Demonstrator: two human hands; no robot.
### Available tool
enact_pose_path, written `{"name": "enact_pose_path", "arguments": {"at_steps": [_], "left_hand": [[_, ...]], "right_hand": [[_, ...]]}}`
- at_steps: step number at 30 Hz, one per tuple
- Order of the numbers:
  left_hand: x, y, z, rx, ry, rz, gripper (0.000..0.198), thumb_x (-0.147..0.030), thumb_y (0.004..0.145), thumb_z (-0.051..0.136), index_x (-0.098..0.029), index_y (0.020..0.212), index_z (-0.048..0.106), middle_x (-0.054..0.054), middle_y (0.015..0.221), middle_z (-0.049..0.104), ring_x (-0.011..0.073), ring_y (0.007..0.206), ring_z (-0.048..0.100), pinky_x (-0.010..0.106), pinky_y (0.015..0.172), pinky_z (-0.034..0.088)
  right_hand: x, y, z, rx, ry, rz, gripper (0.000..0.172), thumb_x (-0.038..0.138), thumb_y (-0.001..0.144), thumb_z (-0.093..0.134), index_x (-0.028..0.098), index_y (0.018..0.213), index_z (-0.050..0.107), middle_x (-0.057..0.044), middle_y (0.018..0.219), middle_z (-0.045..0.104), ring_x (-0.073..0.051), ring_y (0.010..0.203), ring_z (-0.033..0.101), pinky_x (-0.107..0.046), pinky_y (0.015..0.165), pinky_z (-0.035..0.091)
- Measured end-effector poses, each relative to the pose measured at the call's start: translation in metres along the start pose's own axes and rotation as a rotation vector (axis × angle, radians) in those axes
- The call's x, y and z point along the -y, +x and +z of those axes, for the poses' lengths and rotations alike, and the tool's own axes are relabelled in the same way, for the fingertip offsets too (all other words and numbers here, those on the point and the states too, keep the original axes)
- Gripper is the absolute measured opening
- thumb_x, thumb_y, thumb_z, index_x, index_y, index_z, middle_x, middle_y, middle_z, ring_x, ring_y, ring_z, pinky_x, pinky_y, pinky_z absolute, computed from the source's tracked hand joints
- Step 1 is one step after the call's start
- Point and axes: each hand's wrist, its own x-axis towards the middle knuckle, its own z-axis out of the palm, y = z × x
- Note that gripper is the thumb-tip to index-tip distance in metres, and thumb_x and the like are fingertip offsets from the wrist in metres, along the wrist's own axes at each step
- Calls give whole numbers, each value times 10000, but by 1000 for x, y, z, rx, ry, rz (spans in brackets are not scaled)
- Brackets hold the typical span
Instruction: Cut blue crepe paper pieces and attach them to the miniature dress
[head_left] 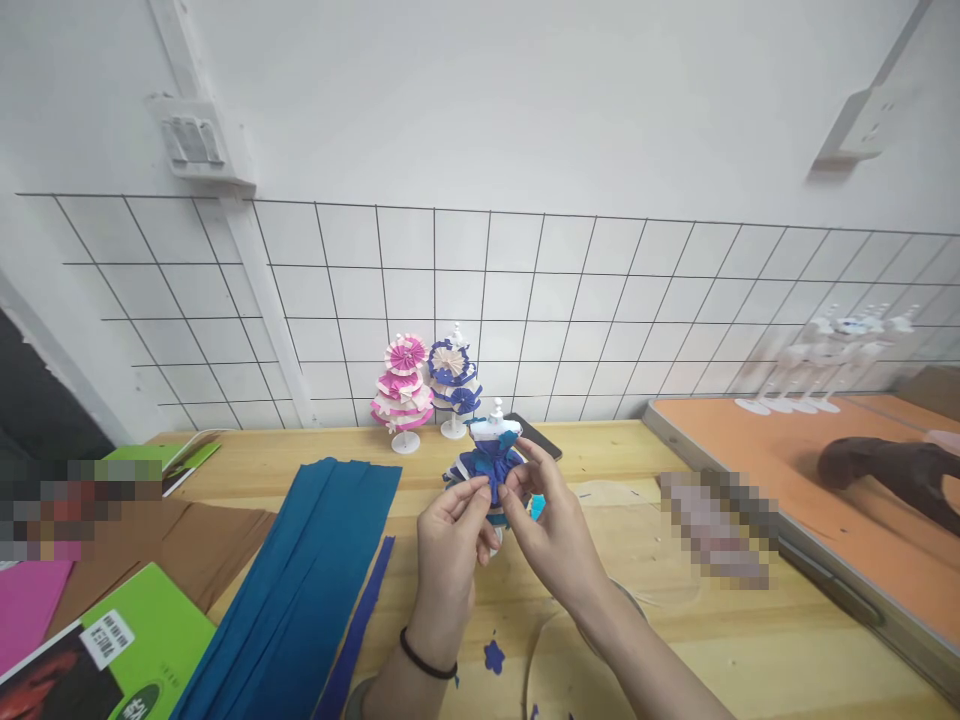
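A small white dress-form stand [496, 425] wears a blue and purple crepe-paper dress [491, 462] with ruffled layers. My left hand [454, 530] pinches the front of the dress low down, fingertips closed on the paper. From the other side my right hand [551, 510] grips the dress's front and side, its thumb and fingers closed on the ruffles. Both thumbs nearly meet at the middle of the skirt. A black band [427, 655] circles my left wrist. The stand's lower part is mostly hidden behind my hands.
Behind stand a pink paper dress [403, 390] and a blue-and-cream one [454, 375], near a dark phone [536, 436]. Teal crepe paper [300, 580] and a purple strip [360, 630] lie left. A purple flower cutout [493, 656] lies in front. Several white stands occupy the orange board [750, 460].
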Motion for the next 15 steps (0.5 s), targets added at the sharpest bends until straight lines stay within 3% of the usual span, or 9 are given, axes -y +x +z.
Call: {"name": "enact_pose_path", "arguments": {"at_steps": [15], "left_hand": [[-1, -1, 0, 25, 14, 15, 320, -337, 615, 664, -111, 836, 614, -25, 447, 536, 62, 352, 442, 143, 304, 280]], "right_hand": [[0, 0, 0, -8, -5, 6, 401, 165, 795, 434, 212, 1180, 331, 1, 722, 503, -156, 674, 521, -303, 666, 439]]}}
